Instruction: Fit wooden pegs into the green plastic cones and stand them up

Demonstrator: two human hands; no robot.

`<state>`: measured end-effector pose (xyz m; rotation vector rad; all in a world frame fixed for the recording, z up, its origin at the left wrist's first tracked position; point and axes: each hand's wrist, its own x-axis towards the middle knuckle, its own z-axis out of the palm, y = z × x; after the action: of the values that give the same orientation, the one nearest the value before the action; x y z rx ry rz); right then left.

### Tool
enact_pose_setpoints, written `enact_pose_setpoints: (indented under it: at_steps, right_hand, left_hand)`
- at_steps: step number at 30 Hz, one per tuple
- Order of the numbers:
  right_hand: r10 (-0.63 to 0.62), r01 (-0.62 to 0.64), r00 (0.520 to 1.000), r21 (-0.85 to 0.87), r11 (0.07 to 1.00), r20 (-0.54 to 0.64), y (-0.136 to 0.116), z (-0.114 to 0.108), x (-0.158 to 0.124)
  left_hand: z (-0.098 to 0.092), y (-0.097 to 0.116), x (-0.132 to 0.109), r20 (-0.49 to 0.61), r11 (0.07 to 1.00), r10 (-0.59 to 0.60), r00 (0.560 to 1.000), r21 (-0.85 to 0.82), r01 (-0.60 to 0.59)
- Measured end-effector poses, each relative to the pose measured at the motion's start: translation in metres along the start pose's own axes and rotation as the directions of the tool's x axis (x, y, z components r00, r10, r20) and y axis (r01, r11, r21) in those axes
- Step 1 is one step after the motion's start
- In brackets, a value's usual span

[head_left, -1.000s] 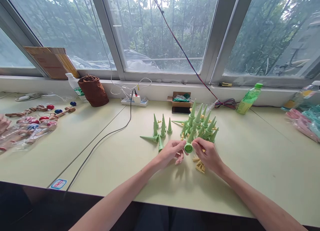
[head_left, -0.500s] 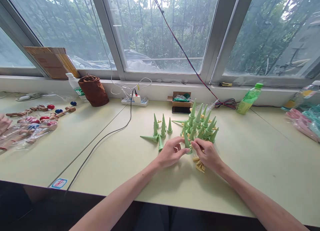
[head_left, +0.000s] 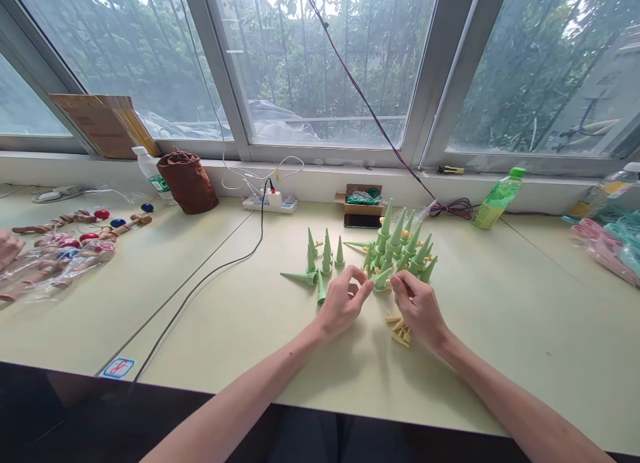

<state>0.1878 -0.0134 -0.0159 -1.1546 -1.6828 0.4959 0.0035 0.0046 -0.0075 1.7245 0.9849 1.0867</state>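
Observation:
Fingers curled, my left hand [head_left: 346,296] is at the left side of a tilted green cone [head_left: 382,279], pinching something I cannot make out. My right hand [head_left: 418,307] is closed at the cone's right side; what its fingertips hold is hidden. Behind both hands stands a dense cluster of green cones [head_left: 395,239] with small yellow pieces among them. Several more green cones [head_left: 326,256], some upright and some lying down, are to the left. A small pile of yellow pegs [head_left: 401,331] lies below my right hand.
A black cable [head_left: 215,269] crosses the table. At the back are a power strip [head_left: 280,205], a small open box [head_left: 364,195], a brown pouch [head_left: 187,183] and a green bottle [head_left: 500,197]. At the left, another person's hand [head_left: 8,247] is beside bagged wooden toys [head_left: 65,253].
The green cone between my hands has gone from upright to tilted and moved slightly away. My left hand has shifted a little left, and my right hand slightly right.

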Motion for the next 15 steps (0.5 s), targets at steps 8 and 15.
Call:
enact_pose_setpoints:
  at_steps: [8, 15]
  right_hand:
    - [-0.11, 0.114, 0.992, -0.067, 0.991, 0.064, -0.0008, -0.0006, 0.0006]
    - [-0.076, 0.08, 0.995, -0.053, 0.995, 0.071, 0.003, 0.0, -0.0005]
  left_hand:
    - [-0.0011, -0.0014, 0.0015, 0.307, 0.928, -0.244, 0.92, -0.202, 0.314]
    - [-0.0047, 0.0057, 0.0009, 0.358, 0.92, -0.235, 0.904, -0.217, 0.326]
